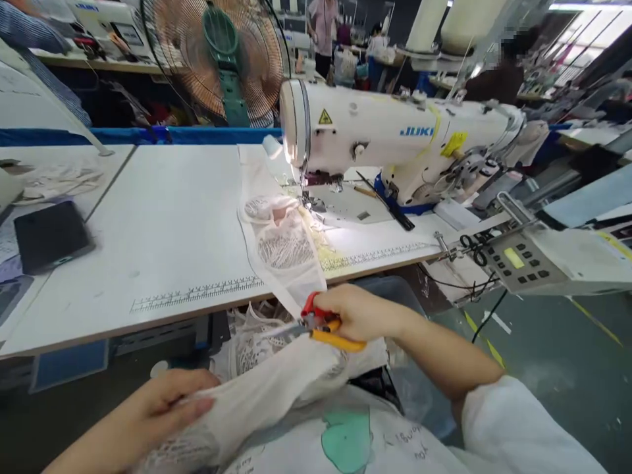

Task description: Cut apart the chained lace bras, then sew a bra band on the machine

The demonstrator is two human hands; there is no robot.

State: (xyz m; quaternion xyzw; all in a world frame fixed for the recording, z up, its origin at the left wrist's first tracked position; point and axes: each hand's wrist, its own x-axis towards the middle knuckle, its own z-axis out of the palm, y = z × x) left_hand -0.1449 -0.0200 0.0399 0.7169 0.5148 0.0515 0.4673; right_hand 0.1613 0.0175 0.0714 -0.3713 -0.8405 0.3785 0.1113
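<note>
A strip of white lace fabric (281,243) runs from under the needle of the white sewing machine (395,141) off the table edge into my lap. My right hand (355,313) is closed on red and yellow thread snips (323,328), whose blades sit at the fabric just below the table edge. Low at the left, my left hand (158,411) grips the near end of the fabric (266,395) and pulls it taut.
The white table (168,224) has printed rulers along its front edge. A black tablet (52,236) lies at the left. A fan (217,56) stands behind. A control panel (518,263) and scissors (474,242) sit to the right. People work in the background.
</note>
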